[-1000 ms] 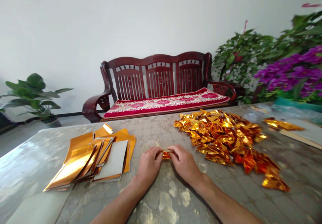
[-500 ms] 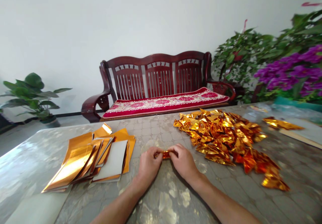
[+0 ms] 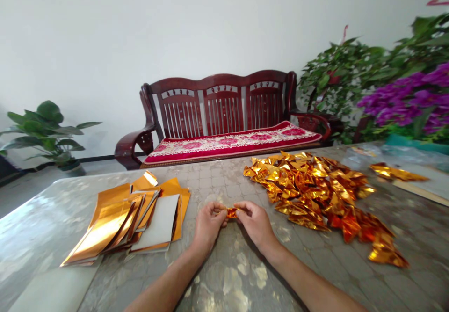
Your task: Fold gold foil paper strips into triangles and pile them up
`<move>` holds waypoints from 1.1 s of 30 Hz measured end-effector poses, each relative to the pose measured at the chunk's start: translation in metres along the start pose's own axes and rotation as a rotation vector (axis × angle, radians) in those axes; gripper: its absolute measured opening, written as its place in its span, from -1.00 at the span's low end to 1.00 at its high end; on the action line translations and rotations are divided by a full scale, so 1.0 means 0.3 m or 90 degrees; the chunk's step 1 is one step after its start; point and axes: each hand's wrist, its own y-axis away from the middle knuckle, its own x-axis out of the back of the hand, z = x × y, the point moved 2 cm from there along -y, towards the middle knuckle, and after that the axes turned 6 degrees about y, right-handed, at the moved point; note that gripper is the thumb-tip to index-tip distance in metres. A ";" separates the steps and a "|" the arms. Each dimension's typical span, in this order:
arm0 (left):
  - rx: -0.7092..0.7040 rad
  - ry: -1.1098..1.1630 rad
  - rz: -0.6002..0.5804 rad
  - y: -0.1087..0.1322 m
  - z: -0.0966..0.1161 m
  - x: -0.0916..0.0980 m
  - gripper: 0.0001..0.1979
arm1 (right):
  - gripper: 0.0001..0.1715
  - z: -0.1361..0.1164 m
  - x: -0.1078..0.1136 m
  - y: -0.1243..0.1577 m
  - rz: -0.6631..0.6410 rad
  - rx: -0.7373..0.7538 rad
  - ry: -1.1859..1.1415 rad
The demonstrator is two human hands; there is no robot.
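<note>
A small folded piece of gold foil paper (image 3: 231, 213) is held just above the table between my two hands, its ends covered by fingers. My left hand (image 3: 209, 224) pinches its left end, thumb against fingertips. On the other end, my right hand (image 3: 255, 223) grips in the same way. To the left lies a fanned stack of flat gold foil sheets (image 3: 114, 216), with a pale underside showing on one sheet. A heap of folded gold foil pieces (image 3: 308, 188) spreads over the table to the right.
The patterned table (image 3: 224, 274) stretches under everything. At its right rear are a pale board (image 3: 433, 181) and clear plastic (image 3: 361, 156). A wooden bench (image 3: 222, 106) stands beyond, with potted plants (image 3: 52, 129) and purple flowers (image 3: 417, 94) at the sides.
Both hands stay on the folded foil, with fingers shifted slightly around its ends. The whole scene sits a little further right because the camera turned slightly.
</note>
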 end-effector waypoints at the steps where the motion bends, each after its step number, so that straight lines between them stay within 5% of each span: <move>1: -0.005 0.016 -0.001 0.002 0.001 -0.002 -0.77 | -0.68 -0.001 0.000 0.001 0.001 -0.002 -0.008; 16: 0.059 0.173 0.004 0.021 0.005 -0.004 -0.52 | -0.70 -0.030 0.001 0.017 0.018 -0.049 -0.120; 33: 0.038 0.170 0.009 0.008 0.006 -0.001 -0.54 | -0.63 -0.014 -0.001 0.010 0.032 -0.057 -0.112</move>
